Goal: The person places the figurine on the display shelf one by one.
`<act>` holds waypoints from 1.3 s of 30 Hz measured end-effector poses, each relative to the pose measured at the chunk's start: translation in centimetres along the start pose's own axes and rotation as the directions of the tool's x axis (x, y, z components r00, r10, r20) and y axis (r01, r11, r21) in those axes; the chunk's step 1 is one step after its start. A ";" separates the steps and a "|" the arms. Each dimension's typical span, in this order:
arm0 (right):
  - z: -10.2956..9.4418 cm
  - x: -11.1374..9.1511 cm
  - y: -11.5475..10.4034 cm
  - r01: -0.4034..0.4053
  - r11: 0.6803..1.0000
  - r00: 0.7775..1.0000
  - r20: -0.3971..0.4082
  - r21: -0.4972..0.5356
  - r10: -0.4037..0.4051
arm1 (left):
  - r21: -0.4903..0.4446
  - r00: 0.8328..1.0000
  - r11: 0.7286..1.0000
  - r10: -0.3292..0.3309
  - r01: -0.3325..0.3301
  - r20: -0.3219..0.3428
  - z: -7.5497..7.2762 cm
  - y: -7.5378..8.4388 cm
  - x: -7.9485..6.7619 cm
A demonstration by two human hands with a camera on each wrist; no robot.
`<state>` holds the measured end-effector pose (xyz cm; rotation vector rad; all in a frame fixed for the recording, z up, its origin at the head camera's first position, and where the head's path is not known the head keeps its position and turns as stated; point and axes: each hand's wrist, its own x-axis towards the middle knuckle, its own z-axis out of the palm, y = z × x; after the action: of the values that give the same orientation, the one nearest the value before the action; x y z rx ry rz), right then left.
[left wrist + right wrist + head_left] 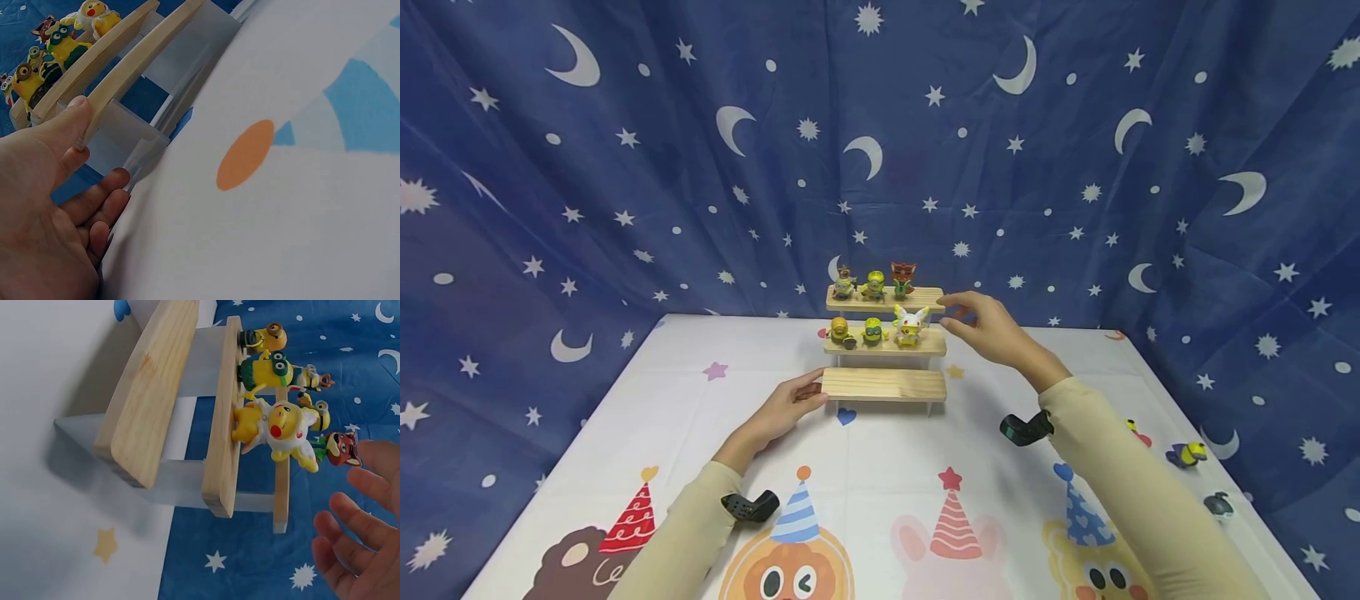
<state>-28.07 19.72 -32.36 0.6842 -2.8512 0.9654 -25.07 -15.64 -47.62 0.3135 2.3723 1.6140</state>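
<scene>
Sleeves [1138,479] foremost! Left hand [781,410] pinches bottom shelf [883,385] at nine o'clock, right hand [992,332] spread at two: steadying, seemingly; next move wants even pressure.

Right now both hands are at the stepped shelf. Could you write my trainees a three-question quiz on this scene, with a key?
1. How many figures stand on the middle tier?
2. True or false: the red fox figure stands on the top tier.
3. Which hand grips the bottom tier: (a) left, (b) right, (c) both?

Key:
1. Three.
2. True; it is the rightmost in that row.
3. (a). The left hand holds its left end.
</scene>
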 end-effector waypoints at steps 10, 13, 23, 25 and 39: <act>-0.5 -2.3 0.9 -0.005 1.000 0.999 0.036 -0.006 0.005 | 0.002 1.000 1.000 0.015 -0.015 0.005 -0.1 -0.2 0.1; -0.5 -3.1 1.3 -0.007 1.000 0.999 0.037 -0.013 0.008 | 0.003 1.000 1.000 0.016 -0.016 0.008 -0.1 -0.3 0.2; -0.1 -5.8 3.2 -0.008 0.999 1.000 0.009 -0.048 0.009 | -0.003 1.000 1.000 0.020 -0.020 0.012 -0.1 -0.3 0.1; 0.0 -6.3 3.6 -0.009 0.999 1.000 0.003 -0.046 0.009 | -0.005 1.000 1.000 0.019 -0.019 0.012 0.0 -0.3 0.2; 0.2 -8.8 5.7 -0.040 0.997 0.999 -0.023 -0.065 0.039 | -0.031 0.999 0.999 0.028 -0.027 0.018 0.0 -0.1 0.1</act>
<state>-22.57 27.09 -37.38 0.6098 -2.8730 0.8743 -25.12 -15.65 -47.76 0.3552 2.3367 1.6508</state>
